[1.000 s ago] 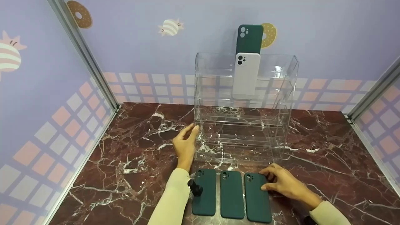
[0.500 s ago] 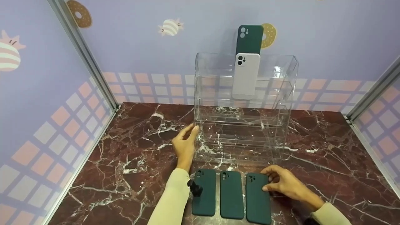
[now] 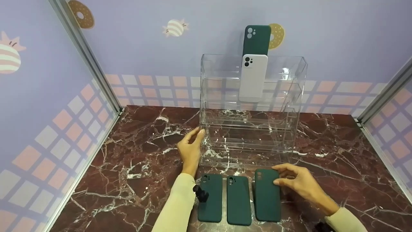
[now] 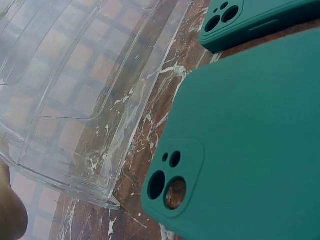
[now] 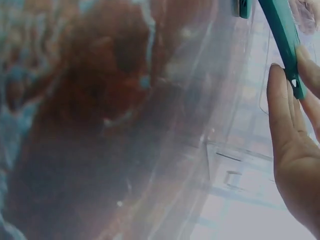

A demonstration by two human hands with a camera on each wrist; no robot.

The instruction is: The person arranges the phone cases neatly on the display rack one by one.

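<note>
In the head view my right hand [image 3: 297, 180] pinches the top right corner of a dark green phone case [image 3: 267, 196] between thumb and fingers. The case's top is raised off the table; in the right wrist view the case [image 5: 282, 42] shows edge-on between the fingers. My left hand [image 3: 190, 149] holds the left side of a clear tiered display rack [image 3: 222, 96]; its fingertips are partly hidden. Two more green phone cases, a left one [image 3: 212, 212] and a middle one [image 3: 238, 201], lie side by side before the rack.
A white phone case [image 3: 253, 79] and a green phone case [image 3: 259, 42] stand on the rack's upper tiers, one behind the other. The marbled table [image 3: 145, 145] meets patterned walls [image 3: 145, 48] at the back and sides.
My right hand has lifted the top of the rightmost green case and shifted it slightly forward, toward the rack. My left hand stays in place.
</note>
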